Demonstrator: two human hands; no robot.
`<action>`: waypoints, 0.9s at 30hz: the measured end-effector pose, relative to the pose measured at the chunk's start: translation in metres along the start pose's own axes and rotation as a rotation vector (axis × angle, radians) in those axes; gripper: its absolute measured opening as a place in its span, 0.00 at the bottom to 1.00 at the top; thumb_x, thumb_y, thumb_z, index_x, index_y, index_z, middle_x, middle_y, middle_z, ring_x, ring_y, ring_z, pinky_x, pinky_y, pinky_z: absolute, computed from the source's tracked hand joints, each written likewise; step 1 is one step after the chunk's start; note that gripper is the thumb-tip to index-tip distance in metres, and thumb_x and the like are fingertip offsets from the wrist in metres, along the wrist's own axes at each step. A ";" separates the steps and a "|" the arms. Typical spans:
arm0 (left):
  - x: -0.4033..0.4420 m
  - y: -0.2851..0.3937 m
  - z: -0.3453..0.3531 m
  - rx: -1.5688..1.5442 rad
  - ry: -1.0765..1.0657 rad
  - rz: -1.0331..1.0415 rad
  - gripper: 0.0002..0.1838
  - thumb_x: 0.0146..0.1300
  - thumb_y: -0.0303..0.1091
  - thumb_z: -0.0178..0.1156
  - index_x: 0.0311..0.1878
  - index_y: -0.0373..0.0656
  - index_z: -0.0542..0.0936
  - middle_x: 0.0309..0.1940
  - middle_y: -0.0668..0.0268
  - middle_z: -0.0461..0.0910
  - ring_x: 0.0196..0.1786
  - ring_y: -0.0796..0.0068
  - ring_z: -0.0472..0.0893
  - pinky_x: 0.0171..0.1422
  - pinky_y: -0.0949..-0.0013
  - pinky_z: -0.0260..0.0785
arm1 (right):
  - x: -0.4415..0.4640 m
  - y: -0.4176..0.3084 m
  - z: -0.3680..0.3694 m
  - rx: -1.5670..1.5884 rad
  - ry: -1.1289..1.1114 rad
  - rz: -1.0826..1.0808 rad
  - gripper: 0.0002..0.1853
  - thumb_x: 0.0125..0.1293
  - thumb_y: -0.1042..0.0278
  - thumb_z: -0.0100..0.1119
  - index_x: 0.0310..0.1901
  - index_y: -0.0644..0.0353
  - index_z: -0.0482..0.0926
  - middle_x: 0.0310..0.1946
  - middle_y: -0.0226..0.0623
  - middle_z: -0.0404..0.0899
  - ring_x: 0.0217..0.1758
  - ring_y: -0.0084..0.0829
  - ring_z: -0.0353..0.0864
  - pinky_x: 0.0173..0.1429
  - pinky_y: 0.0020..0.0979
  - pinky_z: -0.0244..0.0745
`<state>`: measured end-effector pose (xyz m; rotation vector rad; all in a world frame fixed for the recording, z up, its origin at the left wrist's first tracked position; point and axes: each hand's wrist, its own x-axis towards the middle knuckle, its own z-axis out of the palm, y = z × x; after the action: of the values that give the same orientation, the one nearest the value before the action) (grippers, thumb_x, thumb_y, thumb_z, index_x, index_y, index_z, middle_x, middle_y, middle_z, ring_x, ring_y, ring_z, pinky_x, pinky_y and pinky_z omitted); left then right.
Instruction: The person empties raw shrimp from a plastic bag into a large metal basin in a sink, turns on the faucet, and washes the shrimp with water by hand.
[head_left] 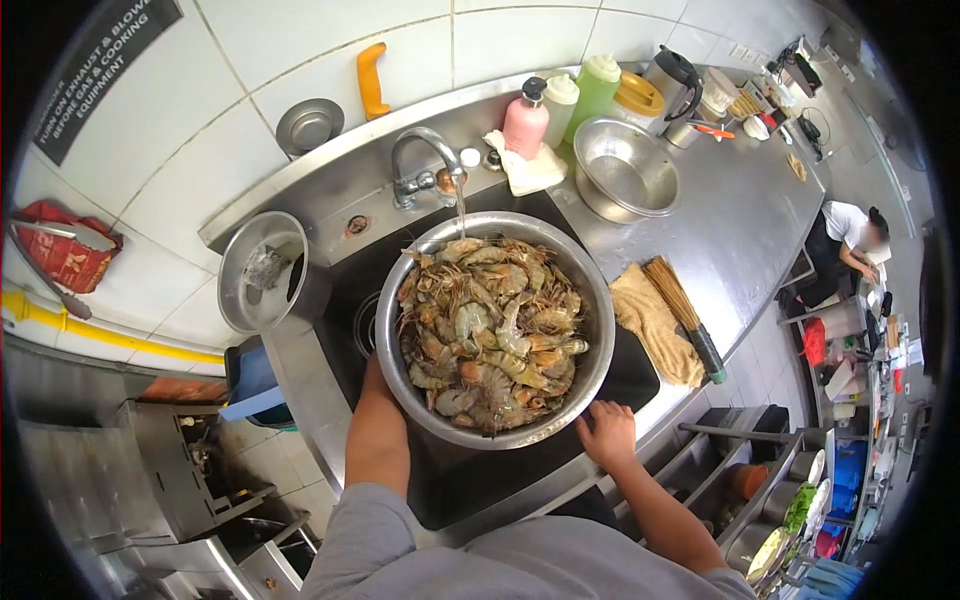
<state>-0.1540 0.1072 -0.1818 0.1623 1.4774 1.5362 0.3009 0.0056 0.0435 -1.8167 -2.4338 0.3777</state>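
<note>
A large steel bowl [607,365] heaped with raw, unpeeled shrimp [490,335] is at the sink [440,490]. Water runs from the curved faucet [425,135] into the back of the bowl. My left hand [374,372] reaches to the bowl's left side; its fingers are hidden behind the rim, so their grip does not show. At the lower right, my right hand [608,435] lies by the sink's front edge, just outside the bowl, with its fingers apart and nothing visible in them. Whether it touches the bowl I cannot tell.
Left of the sink stands a steel pot [265,272]. On the right are an empty steel basin [627,170], a tan cloth [655,325] and a stick brush [685,320]. A pink pump bottle [525,120] stands behind. Another person [850,235] works far right.
</note>
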 end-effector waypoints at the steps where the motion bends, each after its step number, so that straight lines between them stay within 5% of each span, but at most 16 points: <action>1: -0.005 0.001 -0.002 -0.004 0.003 0.000 0.19 0.67 0.29 0.63 0.60 0.40 0.78 0.48 0.58 0.85 0.49 0.67 0.83 0.54 0.68 0.75 | 0.000 0.001 0.000 0.003 0.003 -0.003 0.16 0.63 0.52 0.63 0.35 0.58 0.80 0.31 0.39 0.82 0.42 0.41 0.81 0.50 0.43 0.69; 14: -0.101 0.033 -0.007 -0.130 0.183 0.139 0.19 0.68 0.29 0.63 0.62 0.41 0.77 0.47 0.60 0.85 0.47 0.70 0.83 0.53 0.70 0.76 | -0.007 0.012 0.000 0.087 0.000 -0.088 0.13 0.62 0.55 0.64 0.38 0.57 0.82 0.34 0.37 0.84 0.43 0.40 0.83 0.48 0.44 0.72; 16: -0.143 0.057 0.007 -0.090 0.232 0.195 0.20 0.72 0.29 0.59 0.65 0.41 0.74 0.48 0.64 0.82 0.46 0.77 0.81 0.51 0.74 0.74 | -0.007 0.016 0.000 0.119 0.020 -0.120 0.13 0.61 0.55 0.64 0.38 0.57 0.82 0.34 0.37 0.84 0.44 0.40 0.83 0.49 0.44 0.73; 18: -0.171 0.067 0.011 0.028 0.243 0.326 0.18 0.73 0.29 0.57 0.64 0.40 0.74 0.52 0.63 0.81 0.50 0.76 0.80 0.55 0.73 0.73 | -0.008 0.018 -0.002 0.149 -0.034 -0.143 0.12 0.59 0.58 0.64 0.38 0.56 0.82 0.35 0.37 0.84 0.44 0.40 0.83 0.50 0.44 0.74; 22: -0.195 0.091 0.015 0.484 0.373 0.780 0.19 0.74 0.27 0.55 0.67 0.41 0.73 0.54 0.67 0.80 0.47 0.79 0.80 0.49 0.73 0.74 | -0.005 0.027 -0.002 0.130 -0.093 -0.275 0.11 0.58 0.60 0.63 0.37 0.57 0.82 0.33 0.39 0.84 0.42 0.42 0.84 0.46 0.44 0.76; 24: -0.206 0.112 0.035 0.526 0.403 0.851 0.20 0.74 0.28 0.56 0.67 0.42 0.73 0.52 0.69 0.81 0.45 0.81 0.78 0.45 0.76 0.72 | -0.004 0.031 0.001 0.151 -0.106 -0.322 0.11 0.58 0.60 0.63 0.38 0.57 0.82 0.33 0.40 0.84 0.41 0.43 0.84 0.45 0.45 0.77; 27: -0.230 0.151 0.101 0.209 0.086 0.635 0.22 0.72 0.31 0.59 0.68 0.42 0.73 0.50 0.68 0.82 0.45 0.81 0.78 0.45 0.76 0.71 | -0.002 0.036 -0.003 0.210 -0.162 -0.367 0.11 0.61 0.58 0.62 0.38 0.57 0.81 0.33 0.42 0.84 0.40 0.46 0.84 0.44 0.47 0.78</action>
<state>-0.0441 0.0493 0.0841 0.7568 1.7539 1.8896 0.3353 0.0131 0.0374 -1.2692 -2.6417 0.7363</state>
